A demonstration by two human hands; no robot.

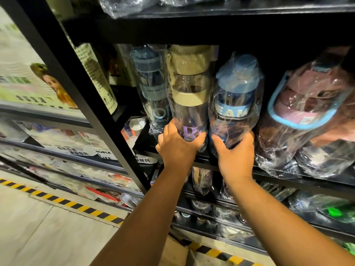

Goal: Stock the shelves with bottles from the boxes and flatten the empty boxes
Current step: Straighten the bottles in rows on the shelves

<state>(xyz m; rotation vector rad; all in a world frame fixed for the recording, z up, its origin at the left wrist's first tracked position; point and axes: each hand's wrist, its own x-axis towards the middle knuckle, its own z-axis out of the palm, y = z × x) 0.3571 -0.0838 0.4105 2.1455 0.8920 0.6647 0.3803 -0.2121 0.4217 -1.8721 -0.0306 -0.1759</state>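
Head view shows a clear plastic bottle with a beige cap [189, 96], wrapped in transparent film, standing on the black metal shelf [206, 164] and leaning a little backward. The left hand [177, 144] grips its base with the fingers curled around it. Just beside it, touching, stands a dark bottle with a blue cap [235, 104], also in film; the right hand [235, 156] holds its lower part in the same way. On the left, a third wrapped bottle with a grey-blue cap [151, 83] presses against the beige one. On the right, a large pink bottle with a light blue strap [307, 112] lies close to the blue one. A black upright post [86, 89] borders the shelf on the left. Below, yellow-black striped tape [76, 205] runs along the floor.
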